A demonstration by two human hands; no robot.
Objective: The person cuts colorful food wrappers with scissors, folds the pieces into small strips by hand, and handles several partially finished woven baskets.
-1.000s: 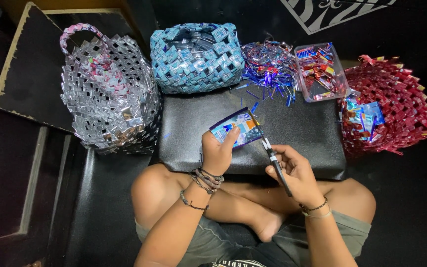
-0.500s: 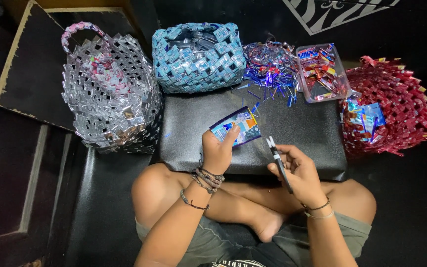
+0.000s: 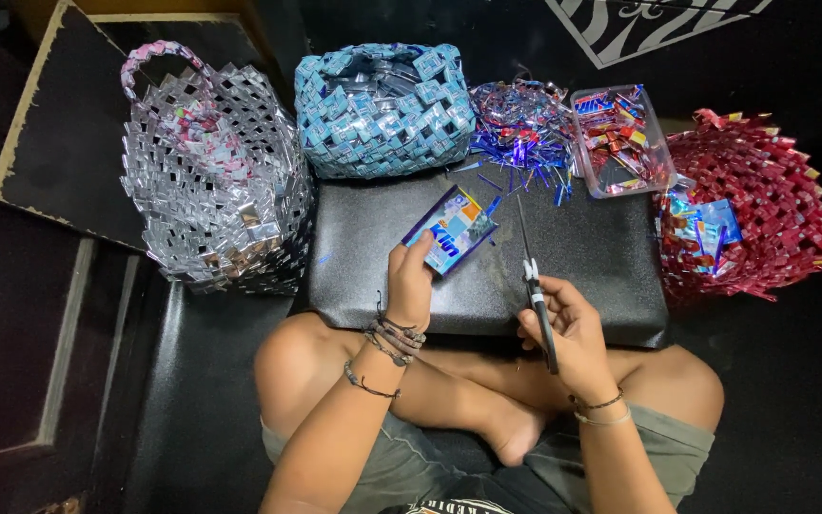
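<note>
My left hand [image 3: 411, 276] holds a blue foil snack wrapper [image 3: 451, 228] flat above a black cushion [image 3: 592, 257]. My right hand [image 3: 568, 324] grips a pair of scissors [image 3: 531, 266], blades closed and pointing away from me, just right of the wrapper and apart from it. I sit cross-legged behind the cushion, with bracelets on both wrists.
A silver woven basket [image 3: 216, 181] stands at the left, a blue woven basket [image 3: 382, 109] behind the cushion. A pile of foil trimmings [image 3: 520, 124], a clear tub of wrappers [image 3: 618, 138] and a red woven basket [image 3: 763, 205] lie to the right.
The scissors have drawn away to the right from the wrapper's edge. The wrapper stays in my left hand, almost where it was.
</note>
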